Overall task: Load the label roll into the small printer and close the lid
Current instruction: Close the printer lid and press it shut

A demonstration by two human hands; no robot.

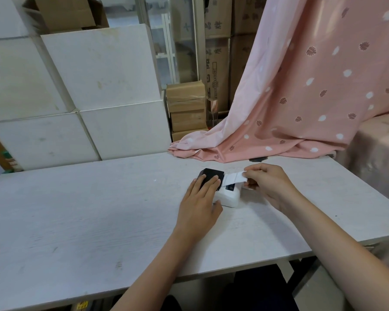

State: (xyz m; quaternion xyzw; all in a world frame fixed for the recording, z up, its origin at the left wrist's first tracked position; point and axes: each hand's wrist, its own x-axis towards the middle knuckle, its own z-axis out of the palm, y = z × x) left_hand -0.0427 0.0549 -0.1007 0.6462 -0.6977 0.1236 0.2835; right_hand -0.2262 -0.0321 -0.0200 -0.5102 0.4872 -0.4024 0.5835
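Observation:
A small white printer (229, 197) with a black lid (212, 175) sits on the pale table (99, 209), right of centre. My left hand (200, 198) lies flat on the lid, fingers spread over its black top, thumb against the white body. A white label strip (233, 178) comes out of the printer's right side. My right hand (267, 182) pinches the free end of that strip between thumb and fingers, just right of the printer. The roll itself is hidden inside the printer.
A pink patterned cloth (301, 97) hangs at the back right and spills onto the table's far edge. White boxes (88, 97) stack behind the table on the left, with brown cartons (186, 108) between them and the cloth.

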